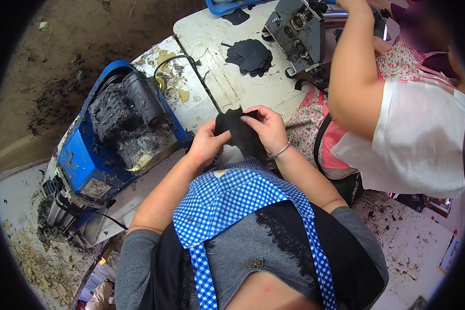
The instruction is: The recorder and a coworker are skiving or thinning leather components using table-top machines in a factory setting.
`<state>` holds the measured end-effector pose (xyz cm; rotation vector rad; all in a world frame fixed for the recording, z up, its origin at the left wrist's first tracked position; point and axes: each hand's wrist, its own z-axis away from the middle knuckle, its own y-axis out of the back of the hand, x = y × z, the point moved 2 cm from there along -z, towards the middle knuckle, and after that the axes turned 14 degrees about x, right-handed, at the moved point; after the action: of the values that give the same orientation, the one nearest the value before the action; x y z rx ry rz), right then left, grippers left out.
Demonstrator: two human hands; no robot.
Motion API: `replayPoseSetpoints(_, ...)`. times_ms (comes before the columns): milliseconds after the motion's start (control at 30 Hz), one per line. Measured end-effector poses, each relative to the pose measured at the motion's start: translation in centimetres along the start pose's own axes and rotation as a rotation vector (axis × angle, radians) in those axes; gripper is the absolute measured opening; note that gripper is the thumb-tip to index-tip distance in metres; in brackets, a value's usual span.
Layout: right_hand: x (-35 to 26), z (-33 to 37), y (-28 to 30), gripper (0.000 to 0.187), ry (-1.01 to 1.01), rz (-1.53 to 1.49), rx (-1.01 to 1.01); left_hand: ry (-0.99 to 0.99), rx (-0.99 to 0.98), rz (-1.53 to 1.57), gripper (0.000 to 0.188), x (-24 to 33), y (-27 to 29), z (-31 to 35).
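Observation:
Between my two hands, in front of the blue checked apron, is a black piece of soft, thin material; whether it is leather or cloth I cannot make out. My left hand is closed on its left edge, thumb pointing inward. With thumb and fingers, my right hand pinches the upper right edge; a bracelet circles that wrist. The lower part of the piece hangs toward my lap. Beyond my hands, a pile of similar black flat pieces lies on the white table.
On the left stands a blue machine heaped with dark fluffy scraps. A grey metal machine sits at the far right of the table. Close on my right, a co-worker's bare arm reaches toward it. A blue tray is at the far edge.

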<state>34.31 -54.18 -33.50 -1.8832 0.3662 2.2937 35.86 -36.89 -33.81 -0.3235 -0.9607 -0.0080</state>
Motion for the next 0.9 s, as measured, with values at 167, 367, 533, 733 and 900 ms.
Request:
replayPoseSetpoints(167, 0.9, 0.4, -0.9, 0.024, -0.556, -0.592, -0.113, 0.141, -0.137, 0.168, 0.029, -0.9, 0.8, 0.2)
replayPoseSetpoints(367, 4.2, -1.7, -0.5, 0.028, -0.164, -0.133, 0.092, 0.171, -0.054, -0.224, 0.032, -2.8, 3.4, 2.7)
replayPoseSetpoints(533, 7.8, -9.3, 4.2, 0.06, 0.308, 0.789, 0.519, -0.201, 0.624, -0.604, 0.016, -6.6, 9.2, 8.6)
replayPoseSetpoints(733, 9.3, -10.4, 4.7, 0.068, 0.407, 1.092, 0.597, -0.624, 0.791, -0.924, 0.031, -6.7, 7.4, 8.3)
replayPoseSetpoints(900, 10.2, -10.0, 4.8, 0.063, 0.519, 1.0, 0.638, -0.82, 0.6, -1.333, 0.069, -5.1, 4.2, 5.5)
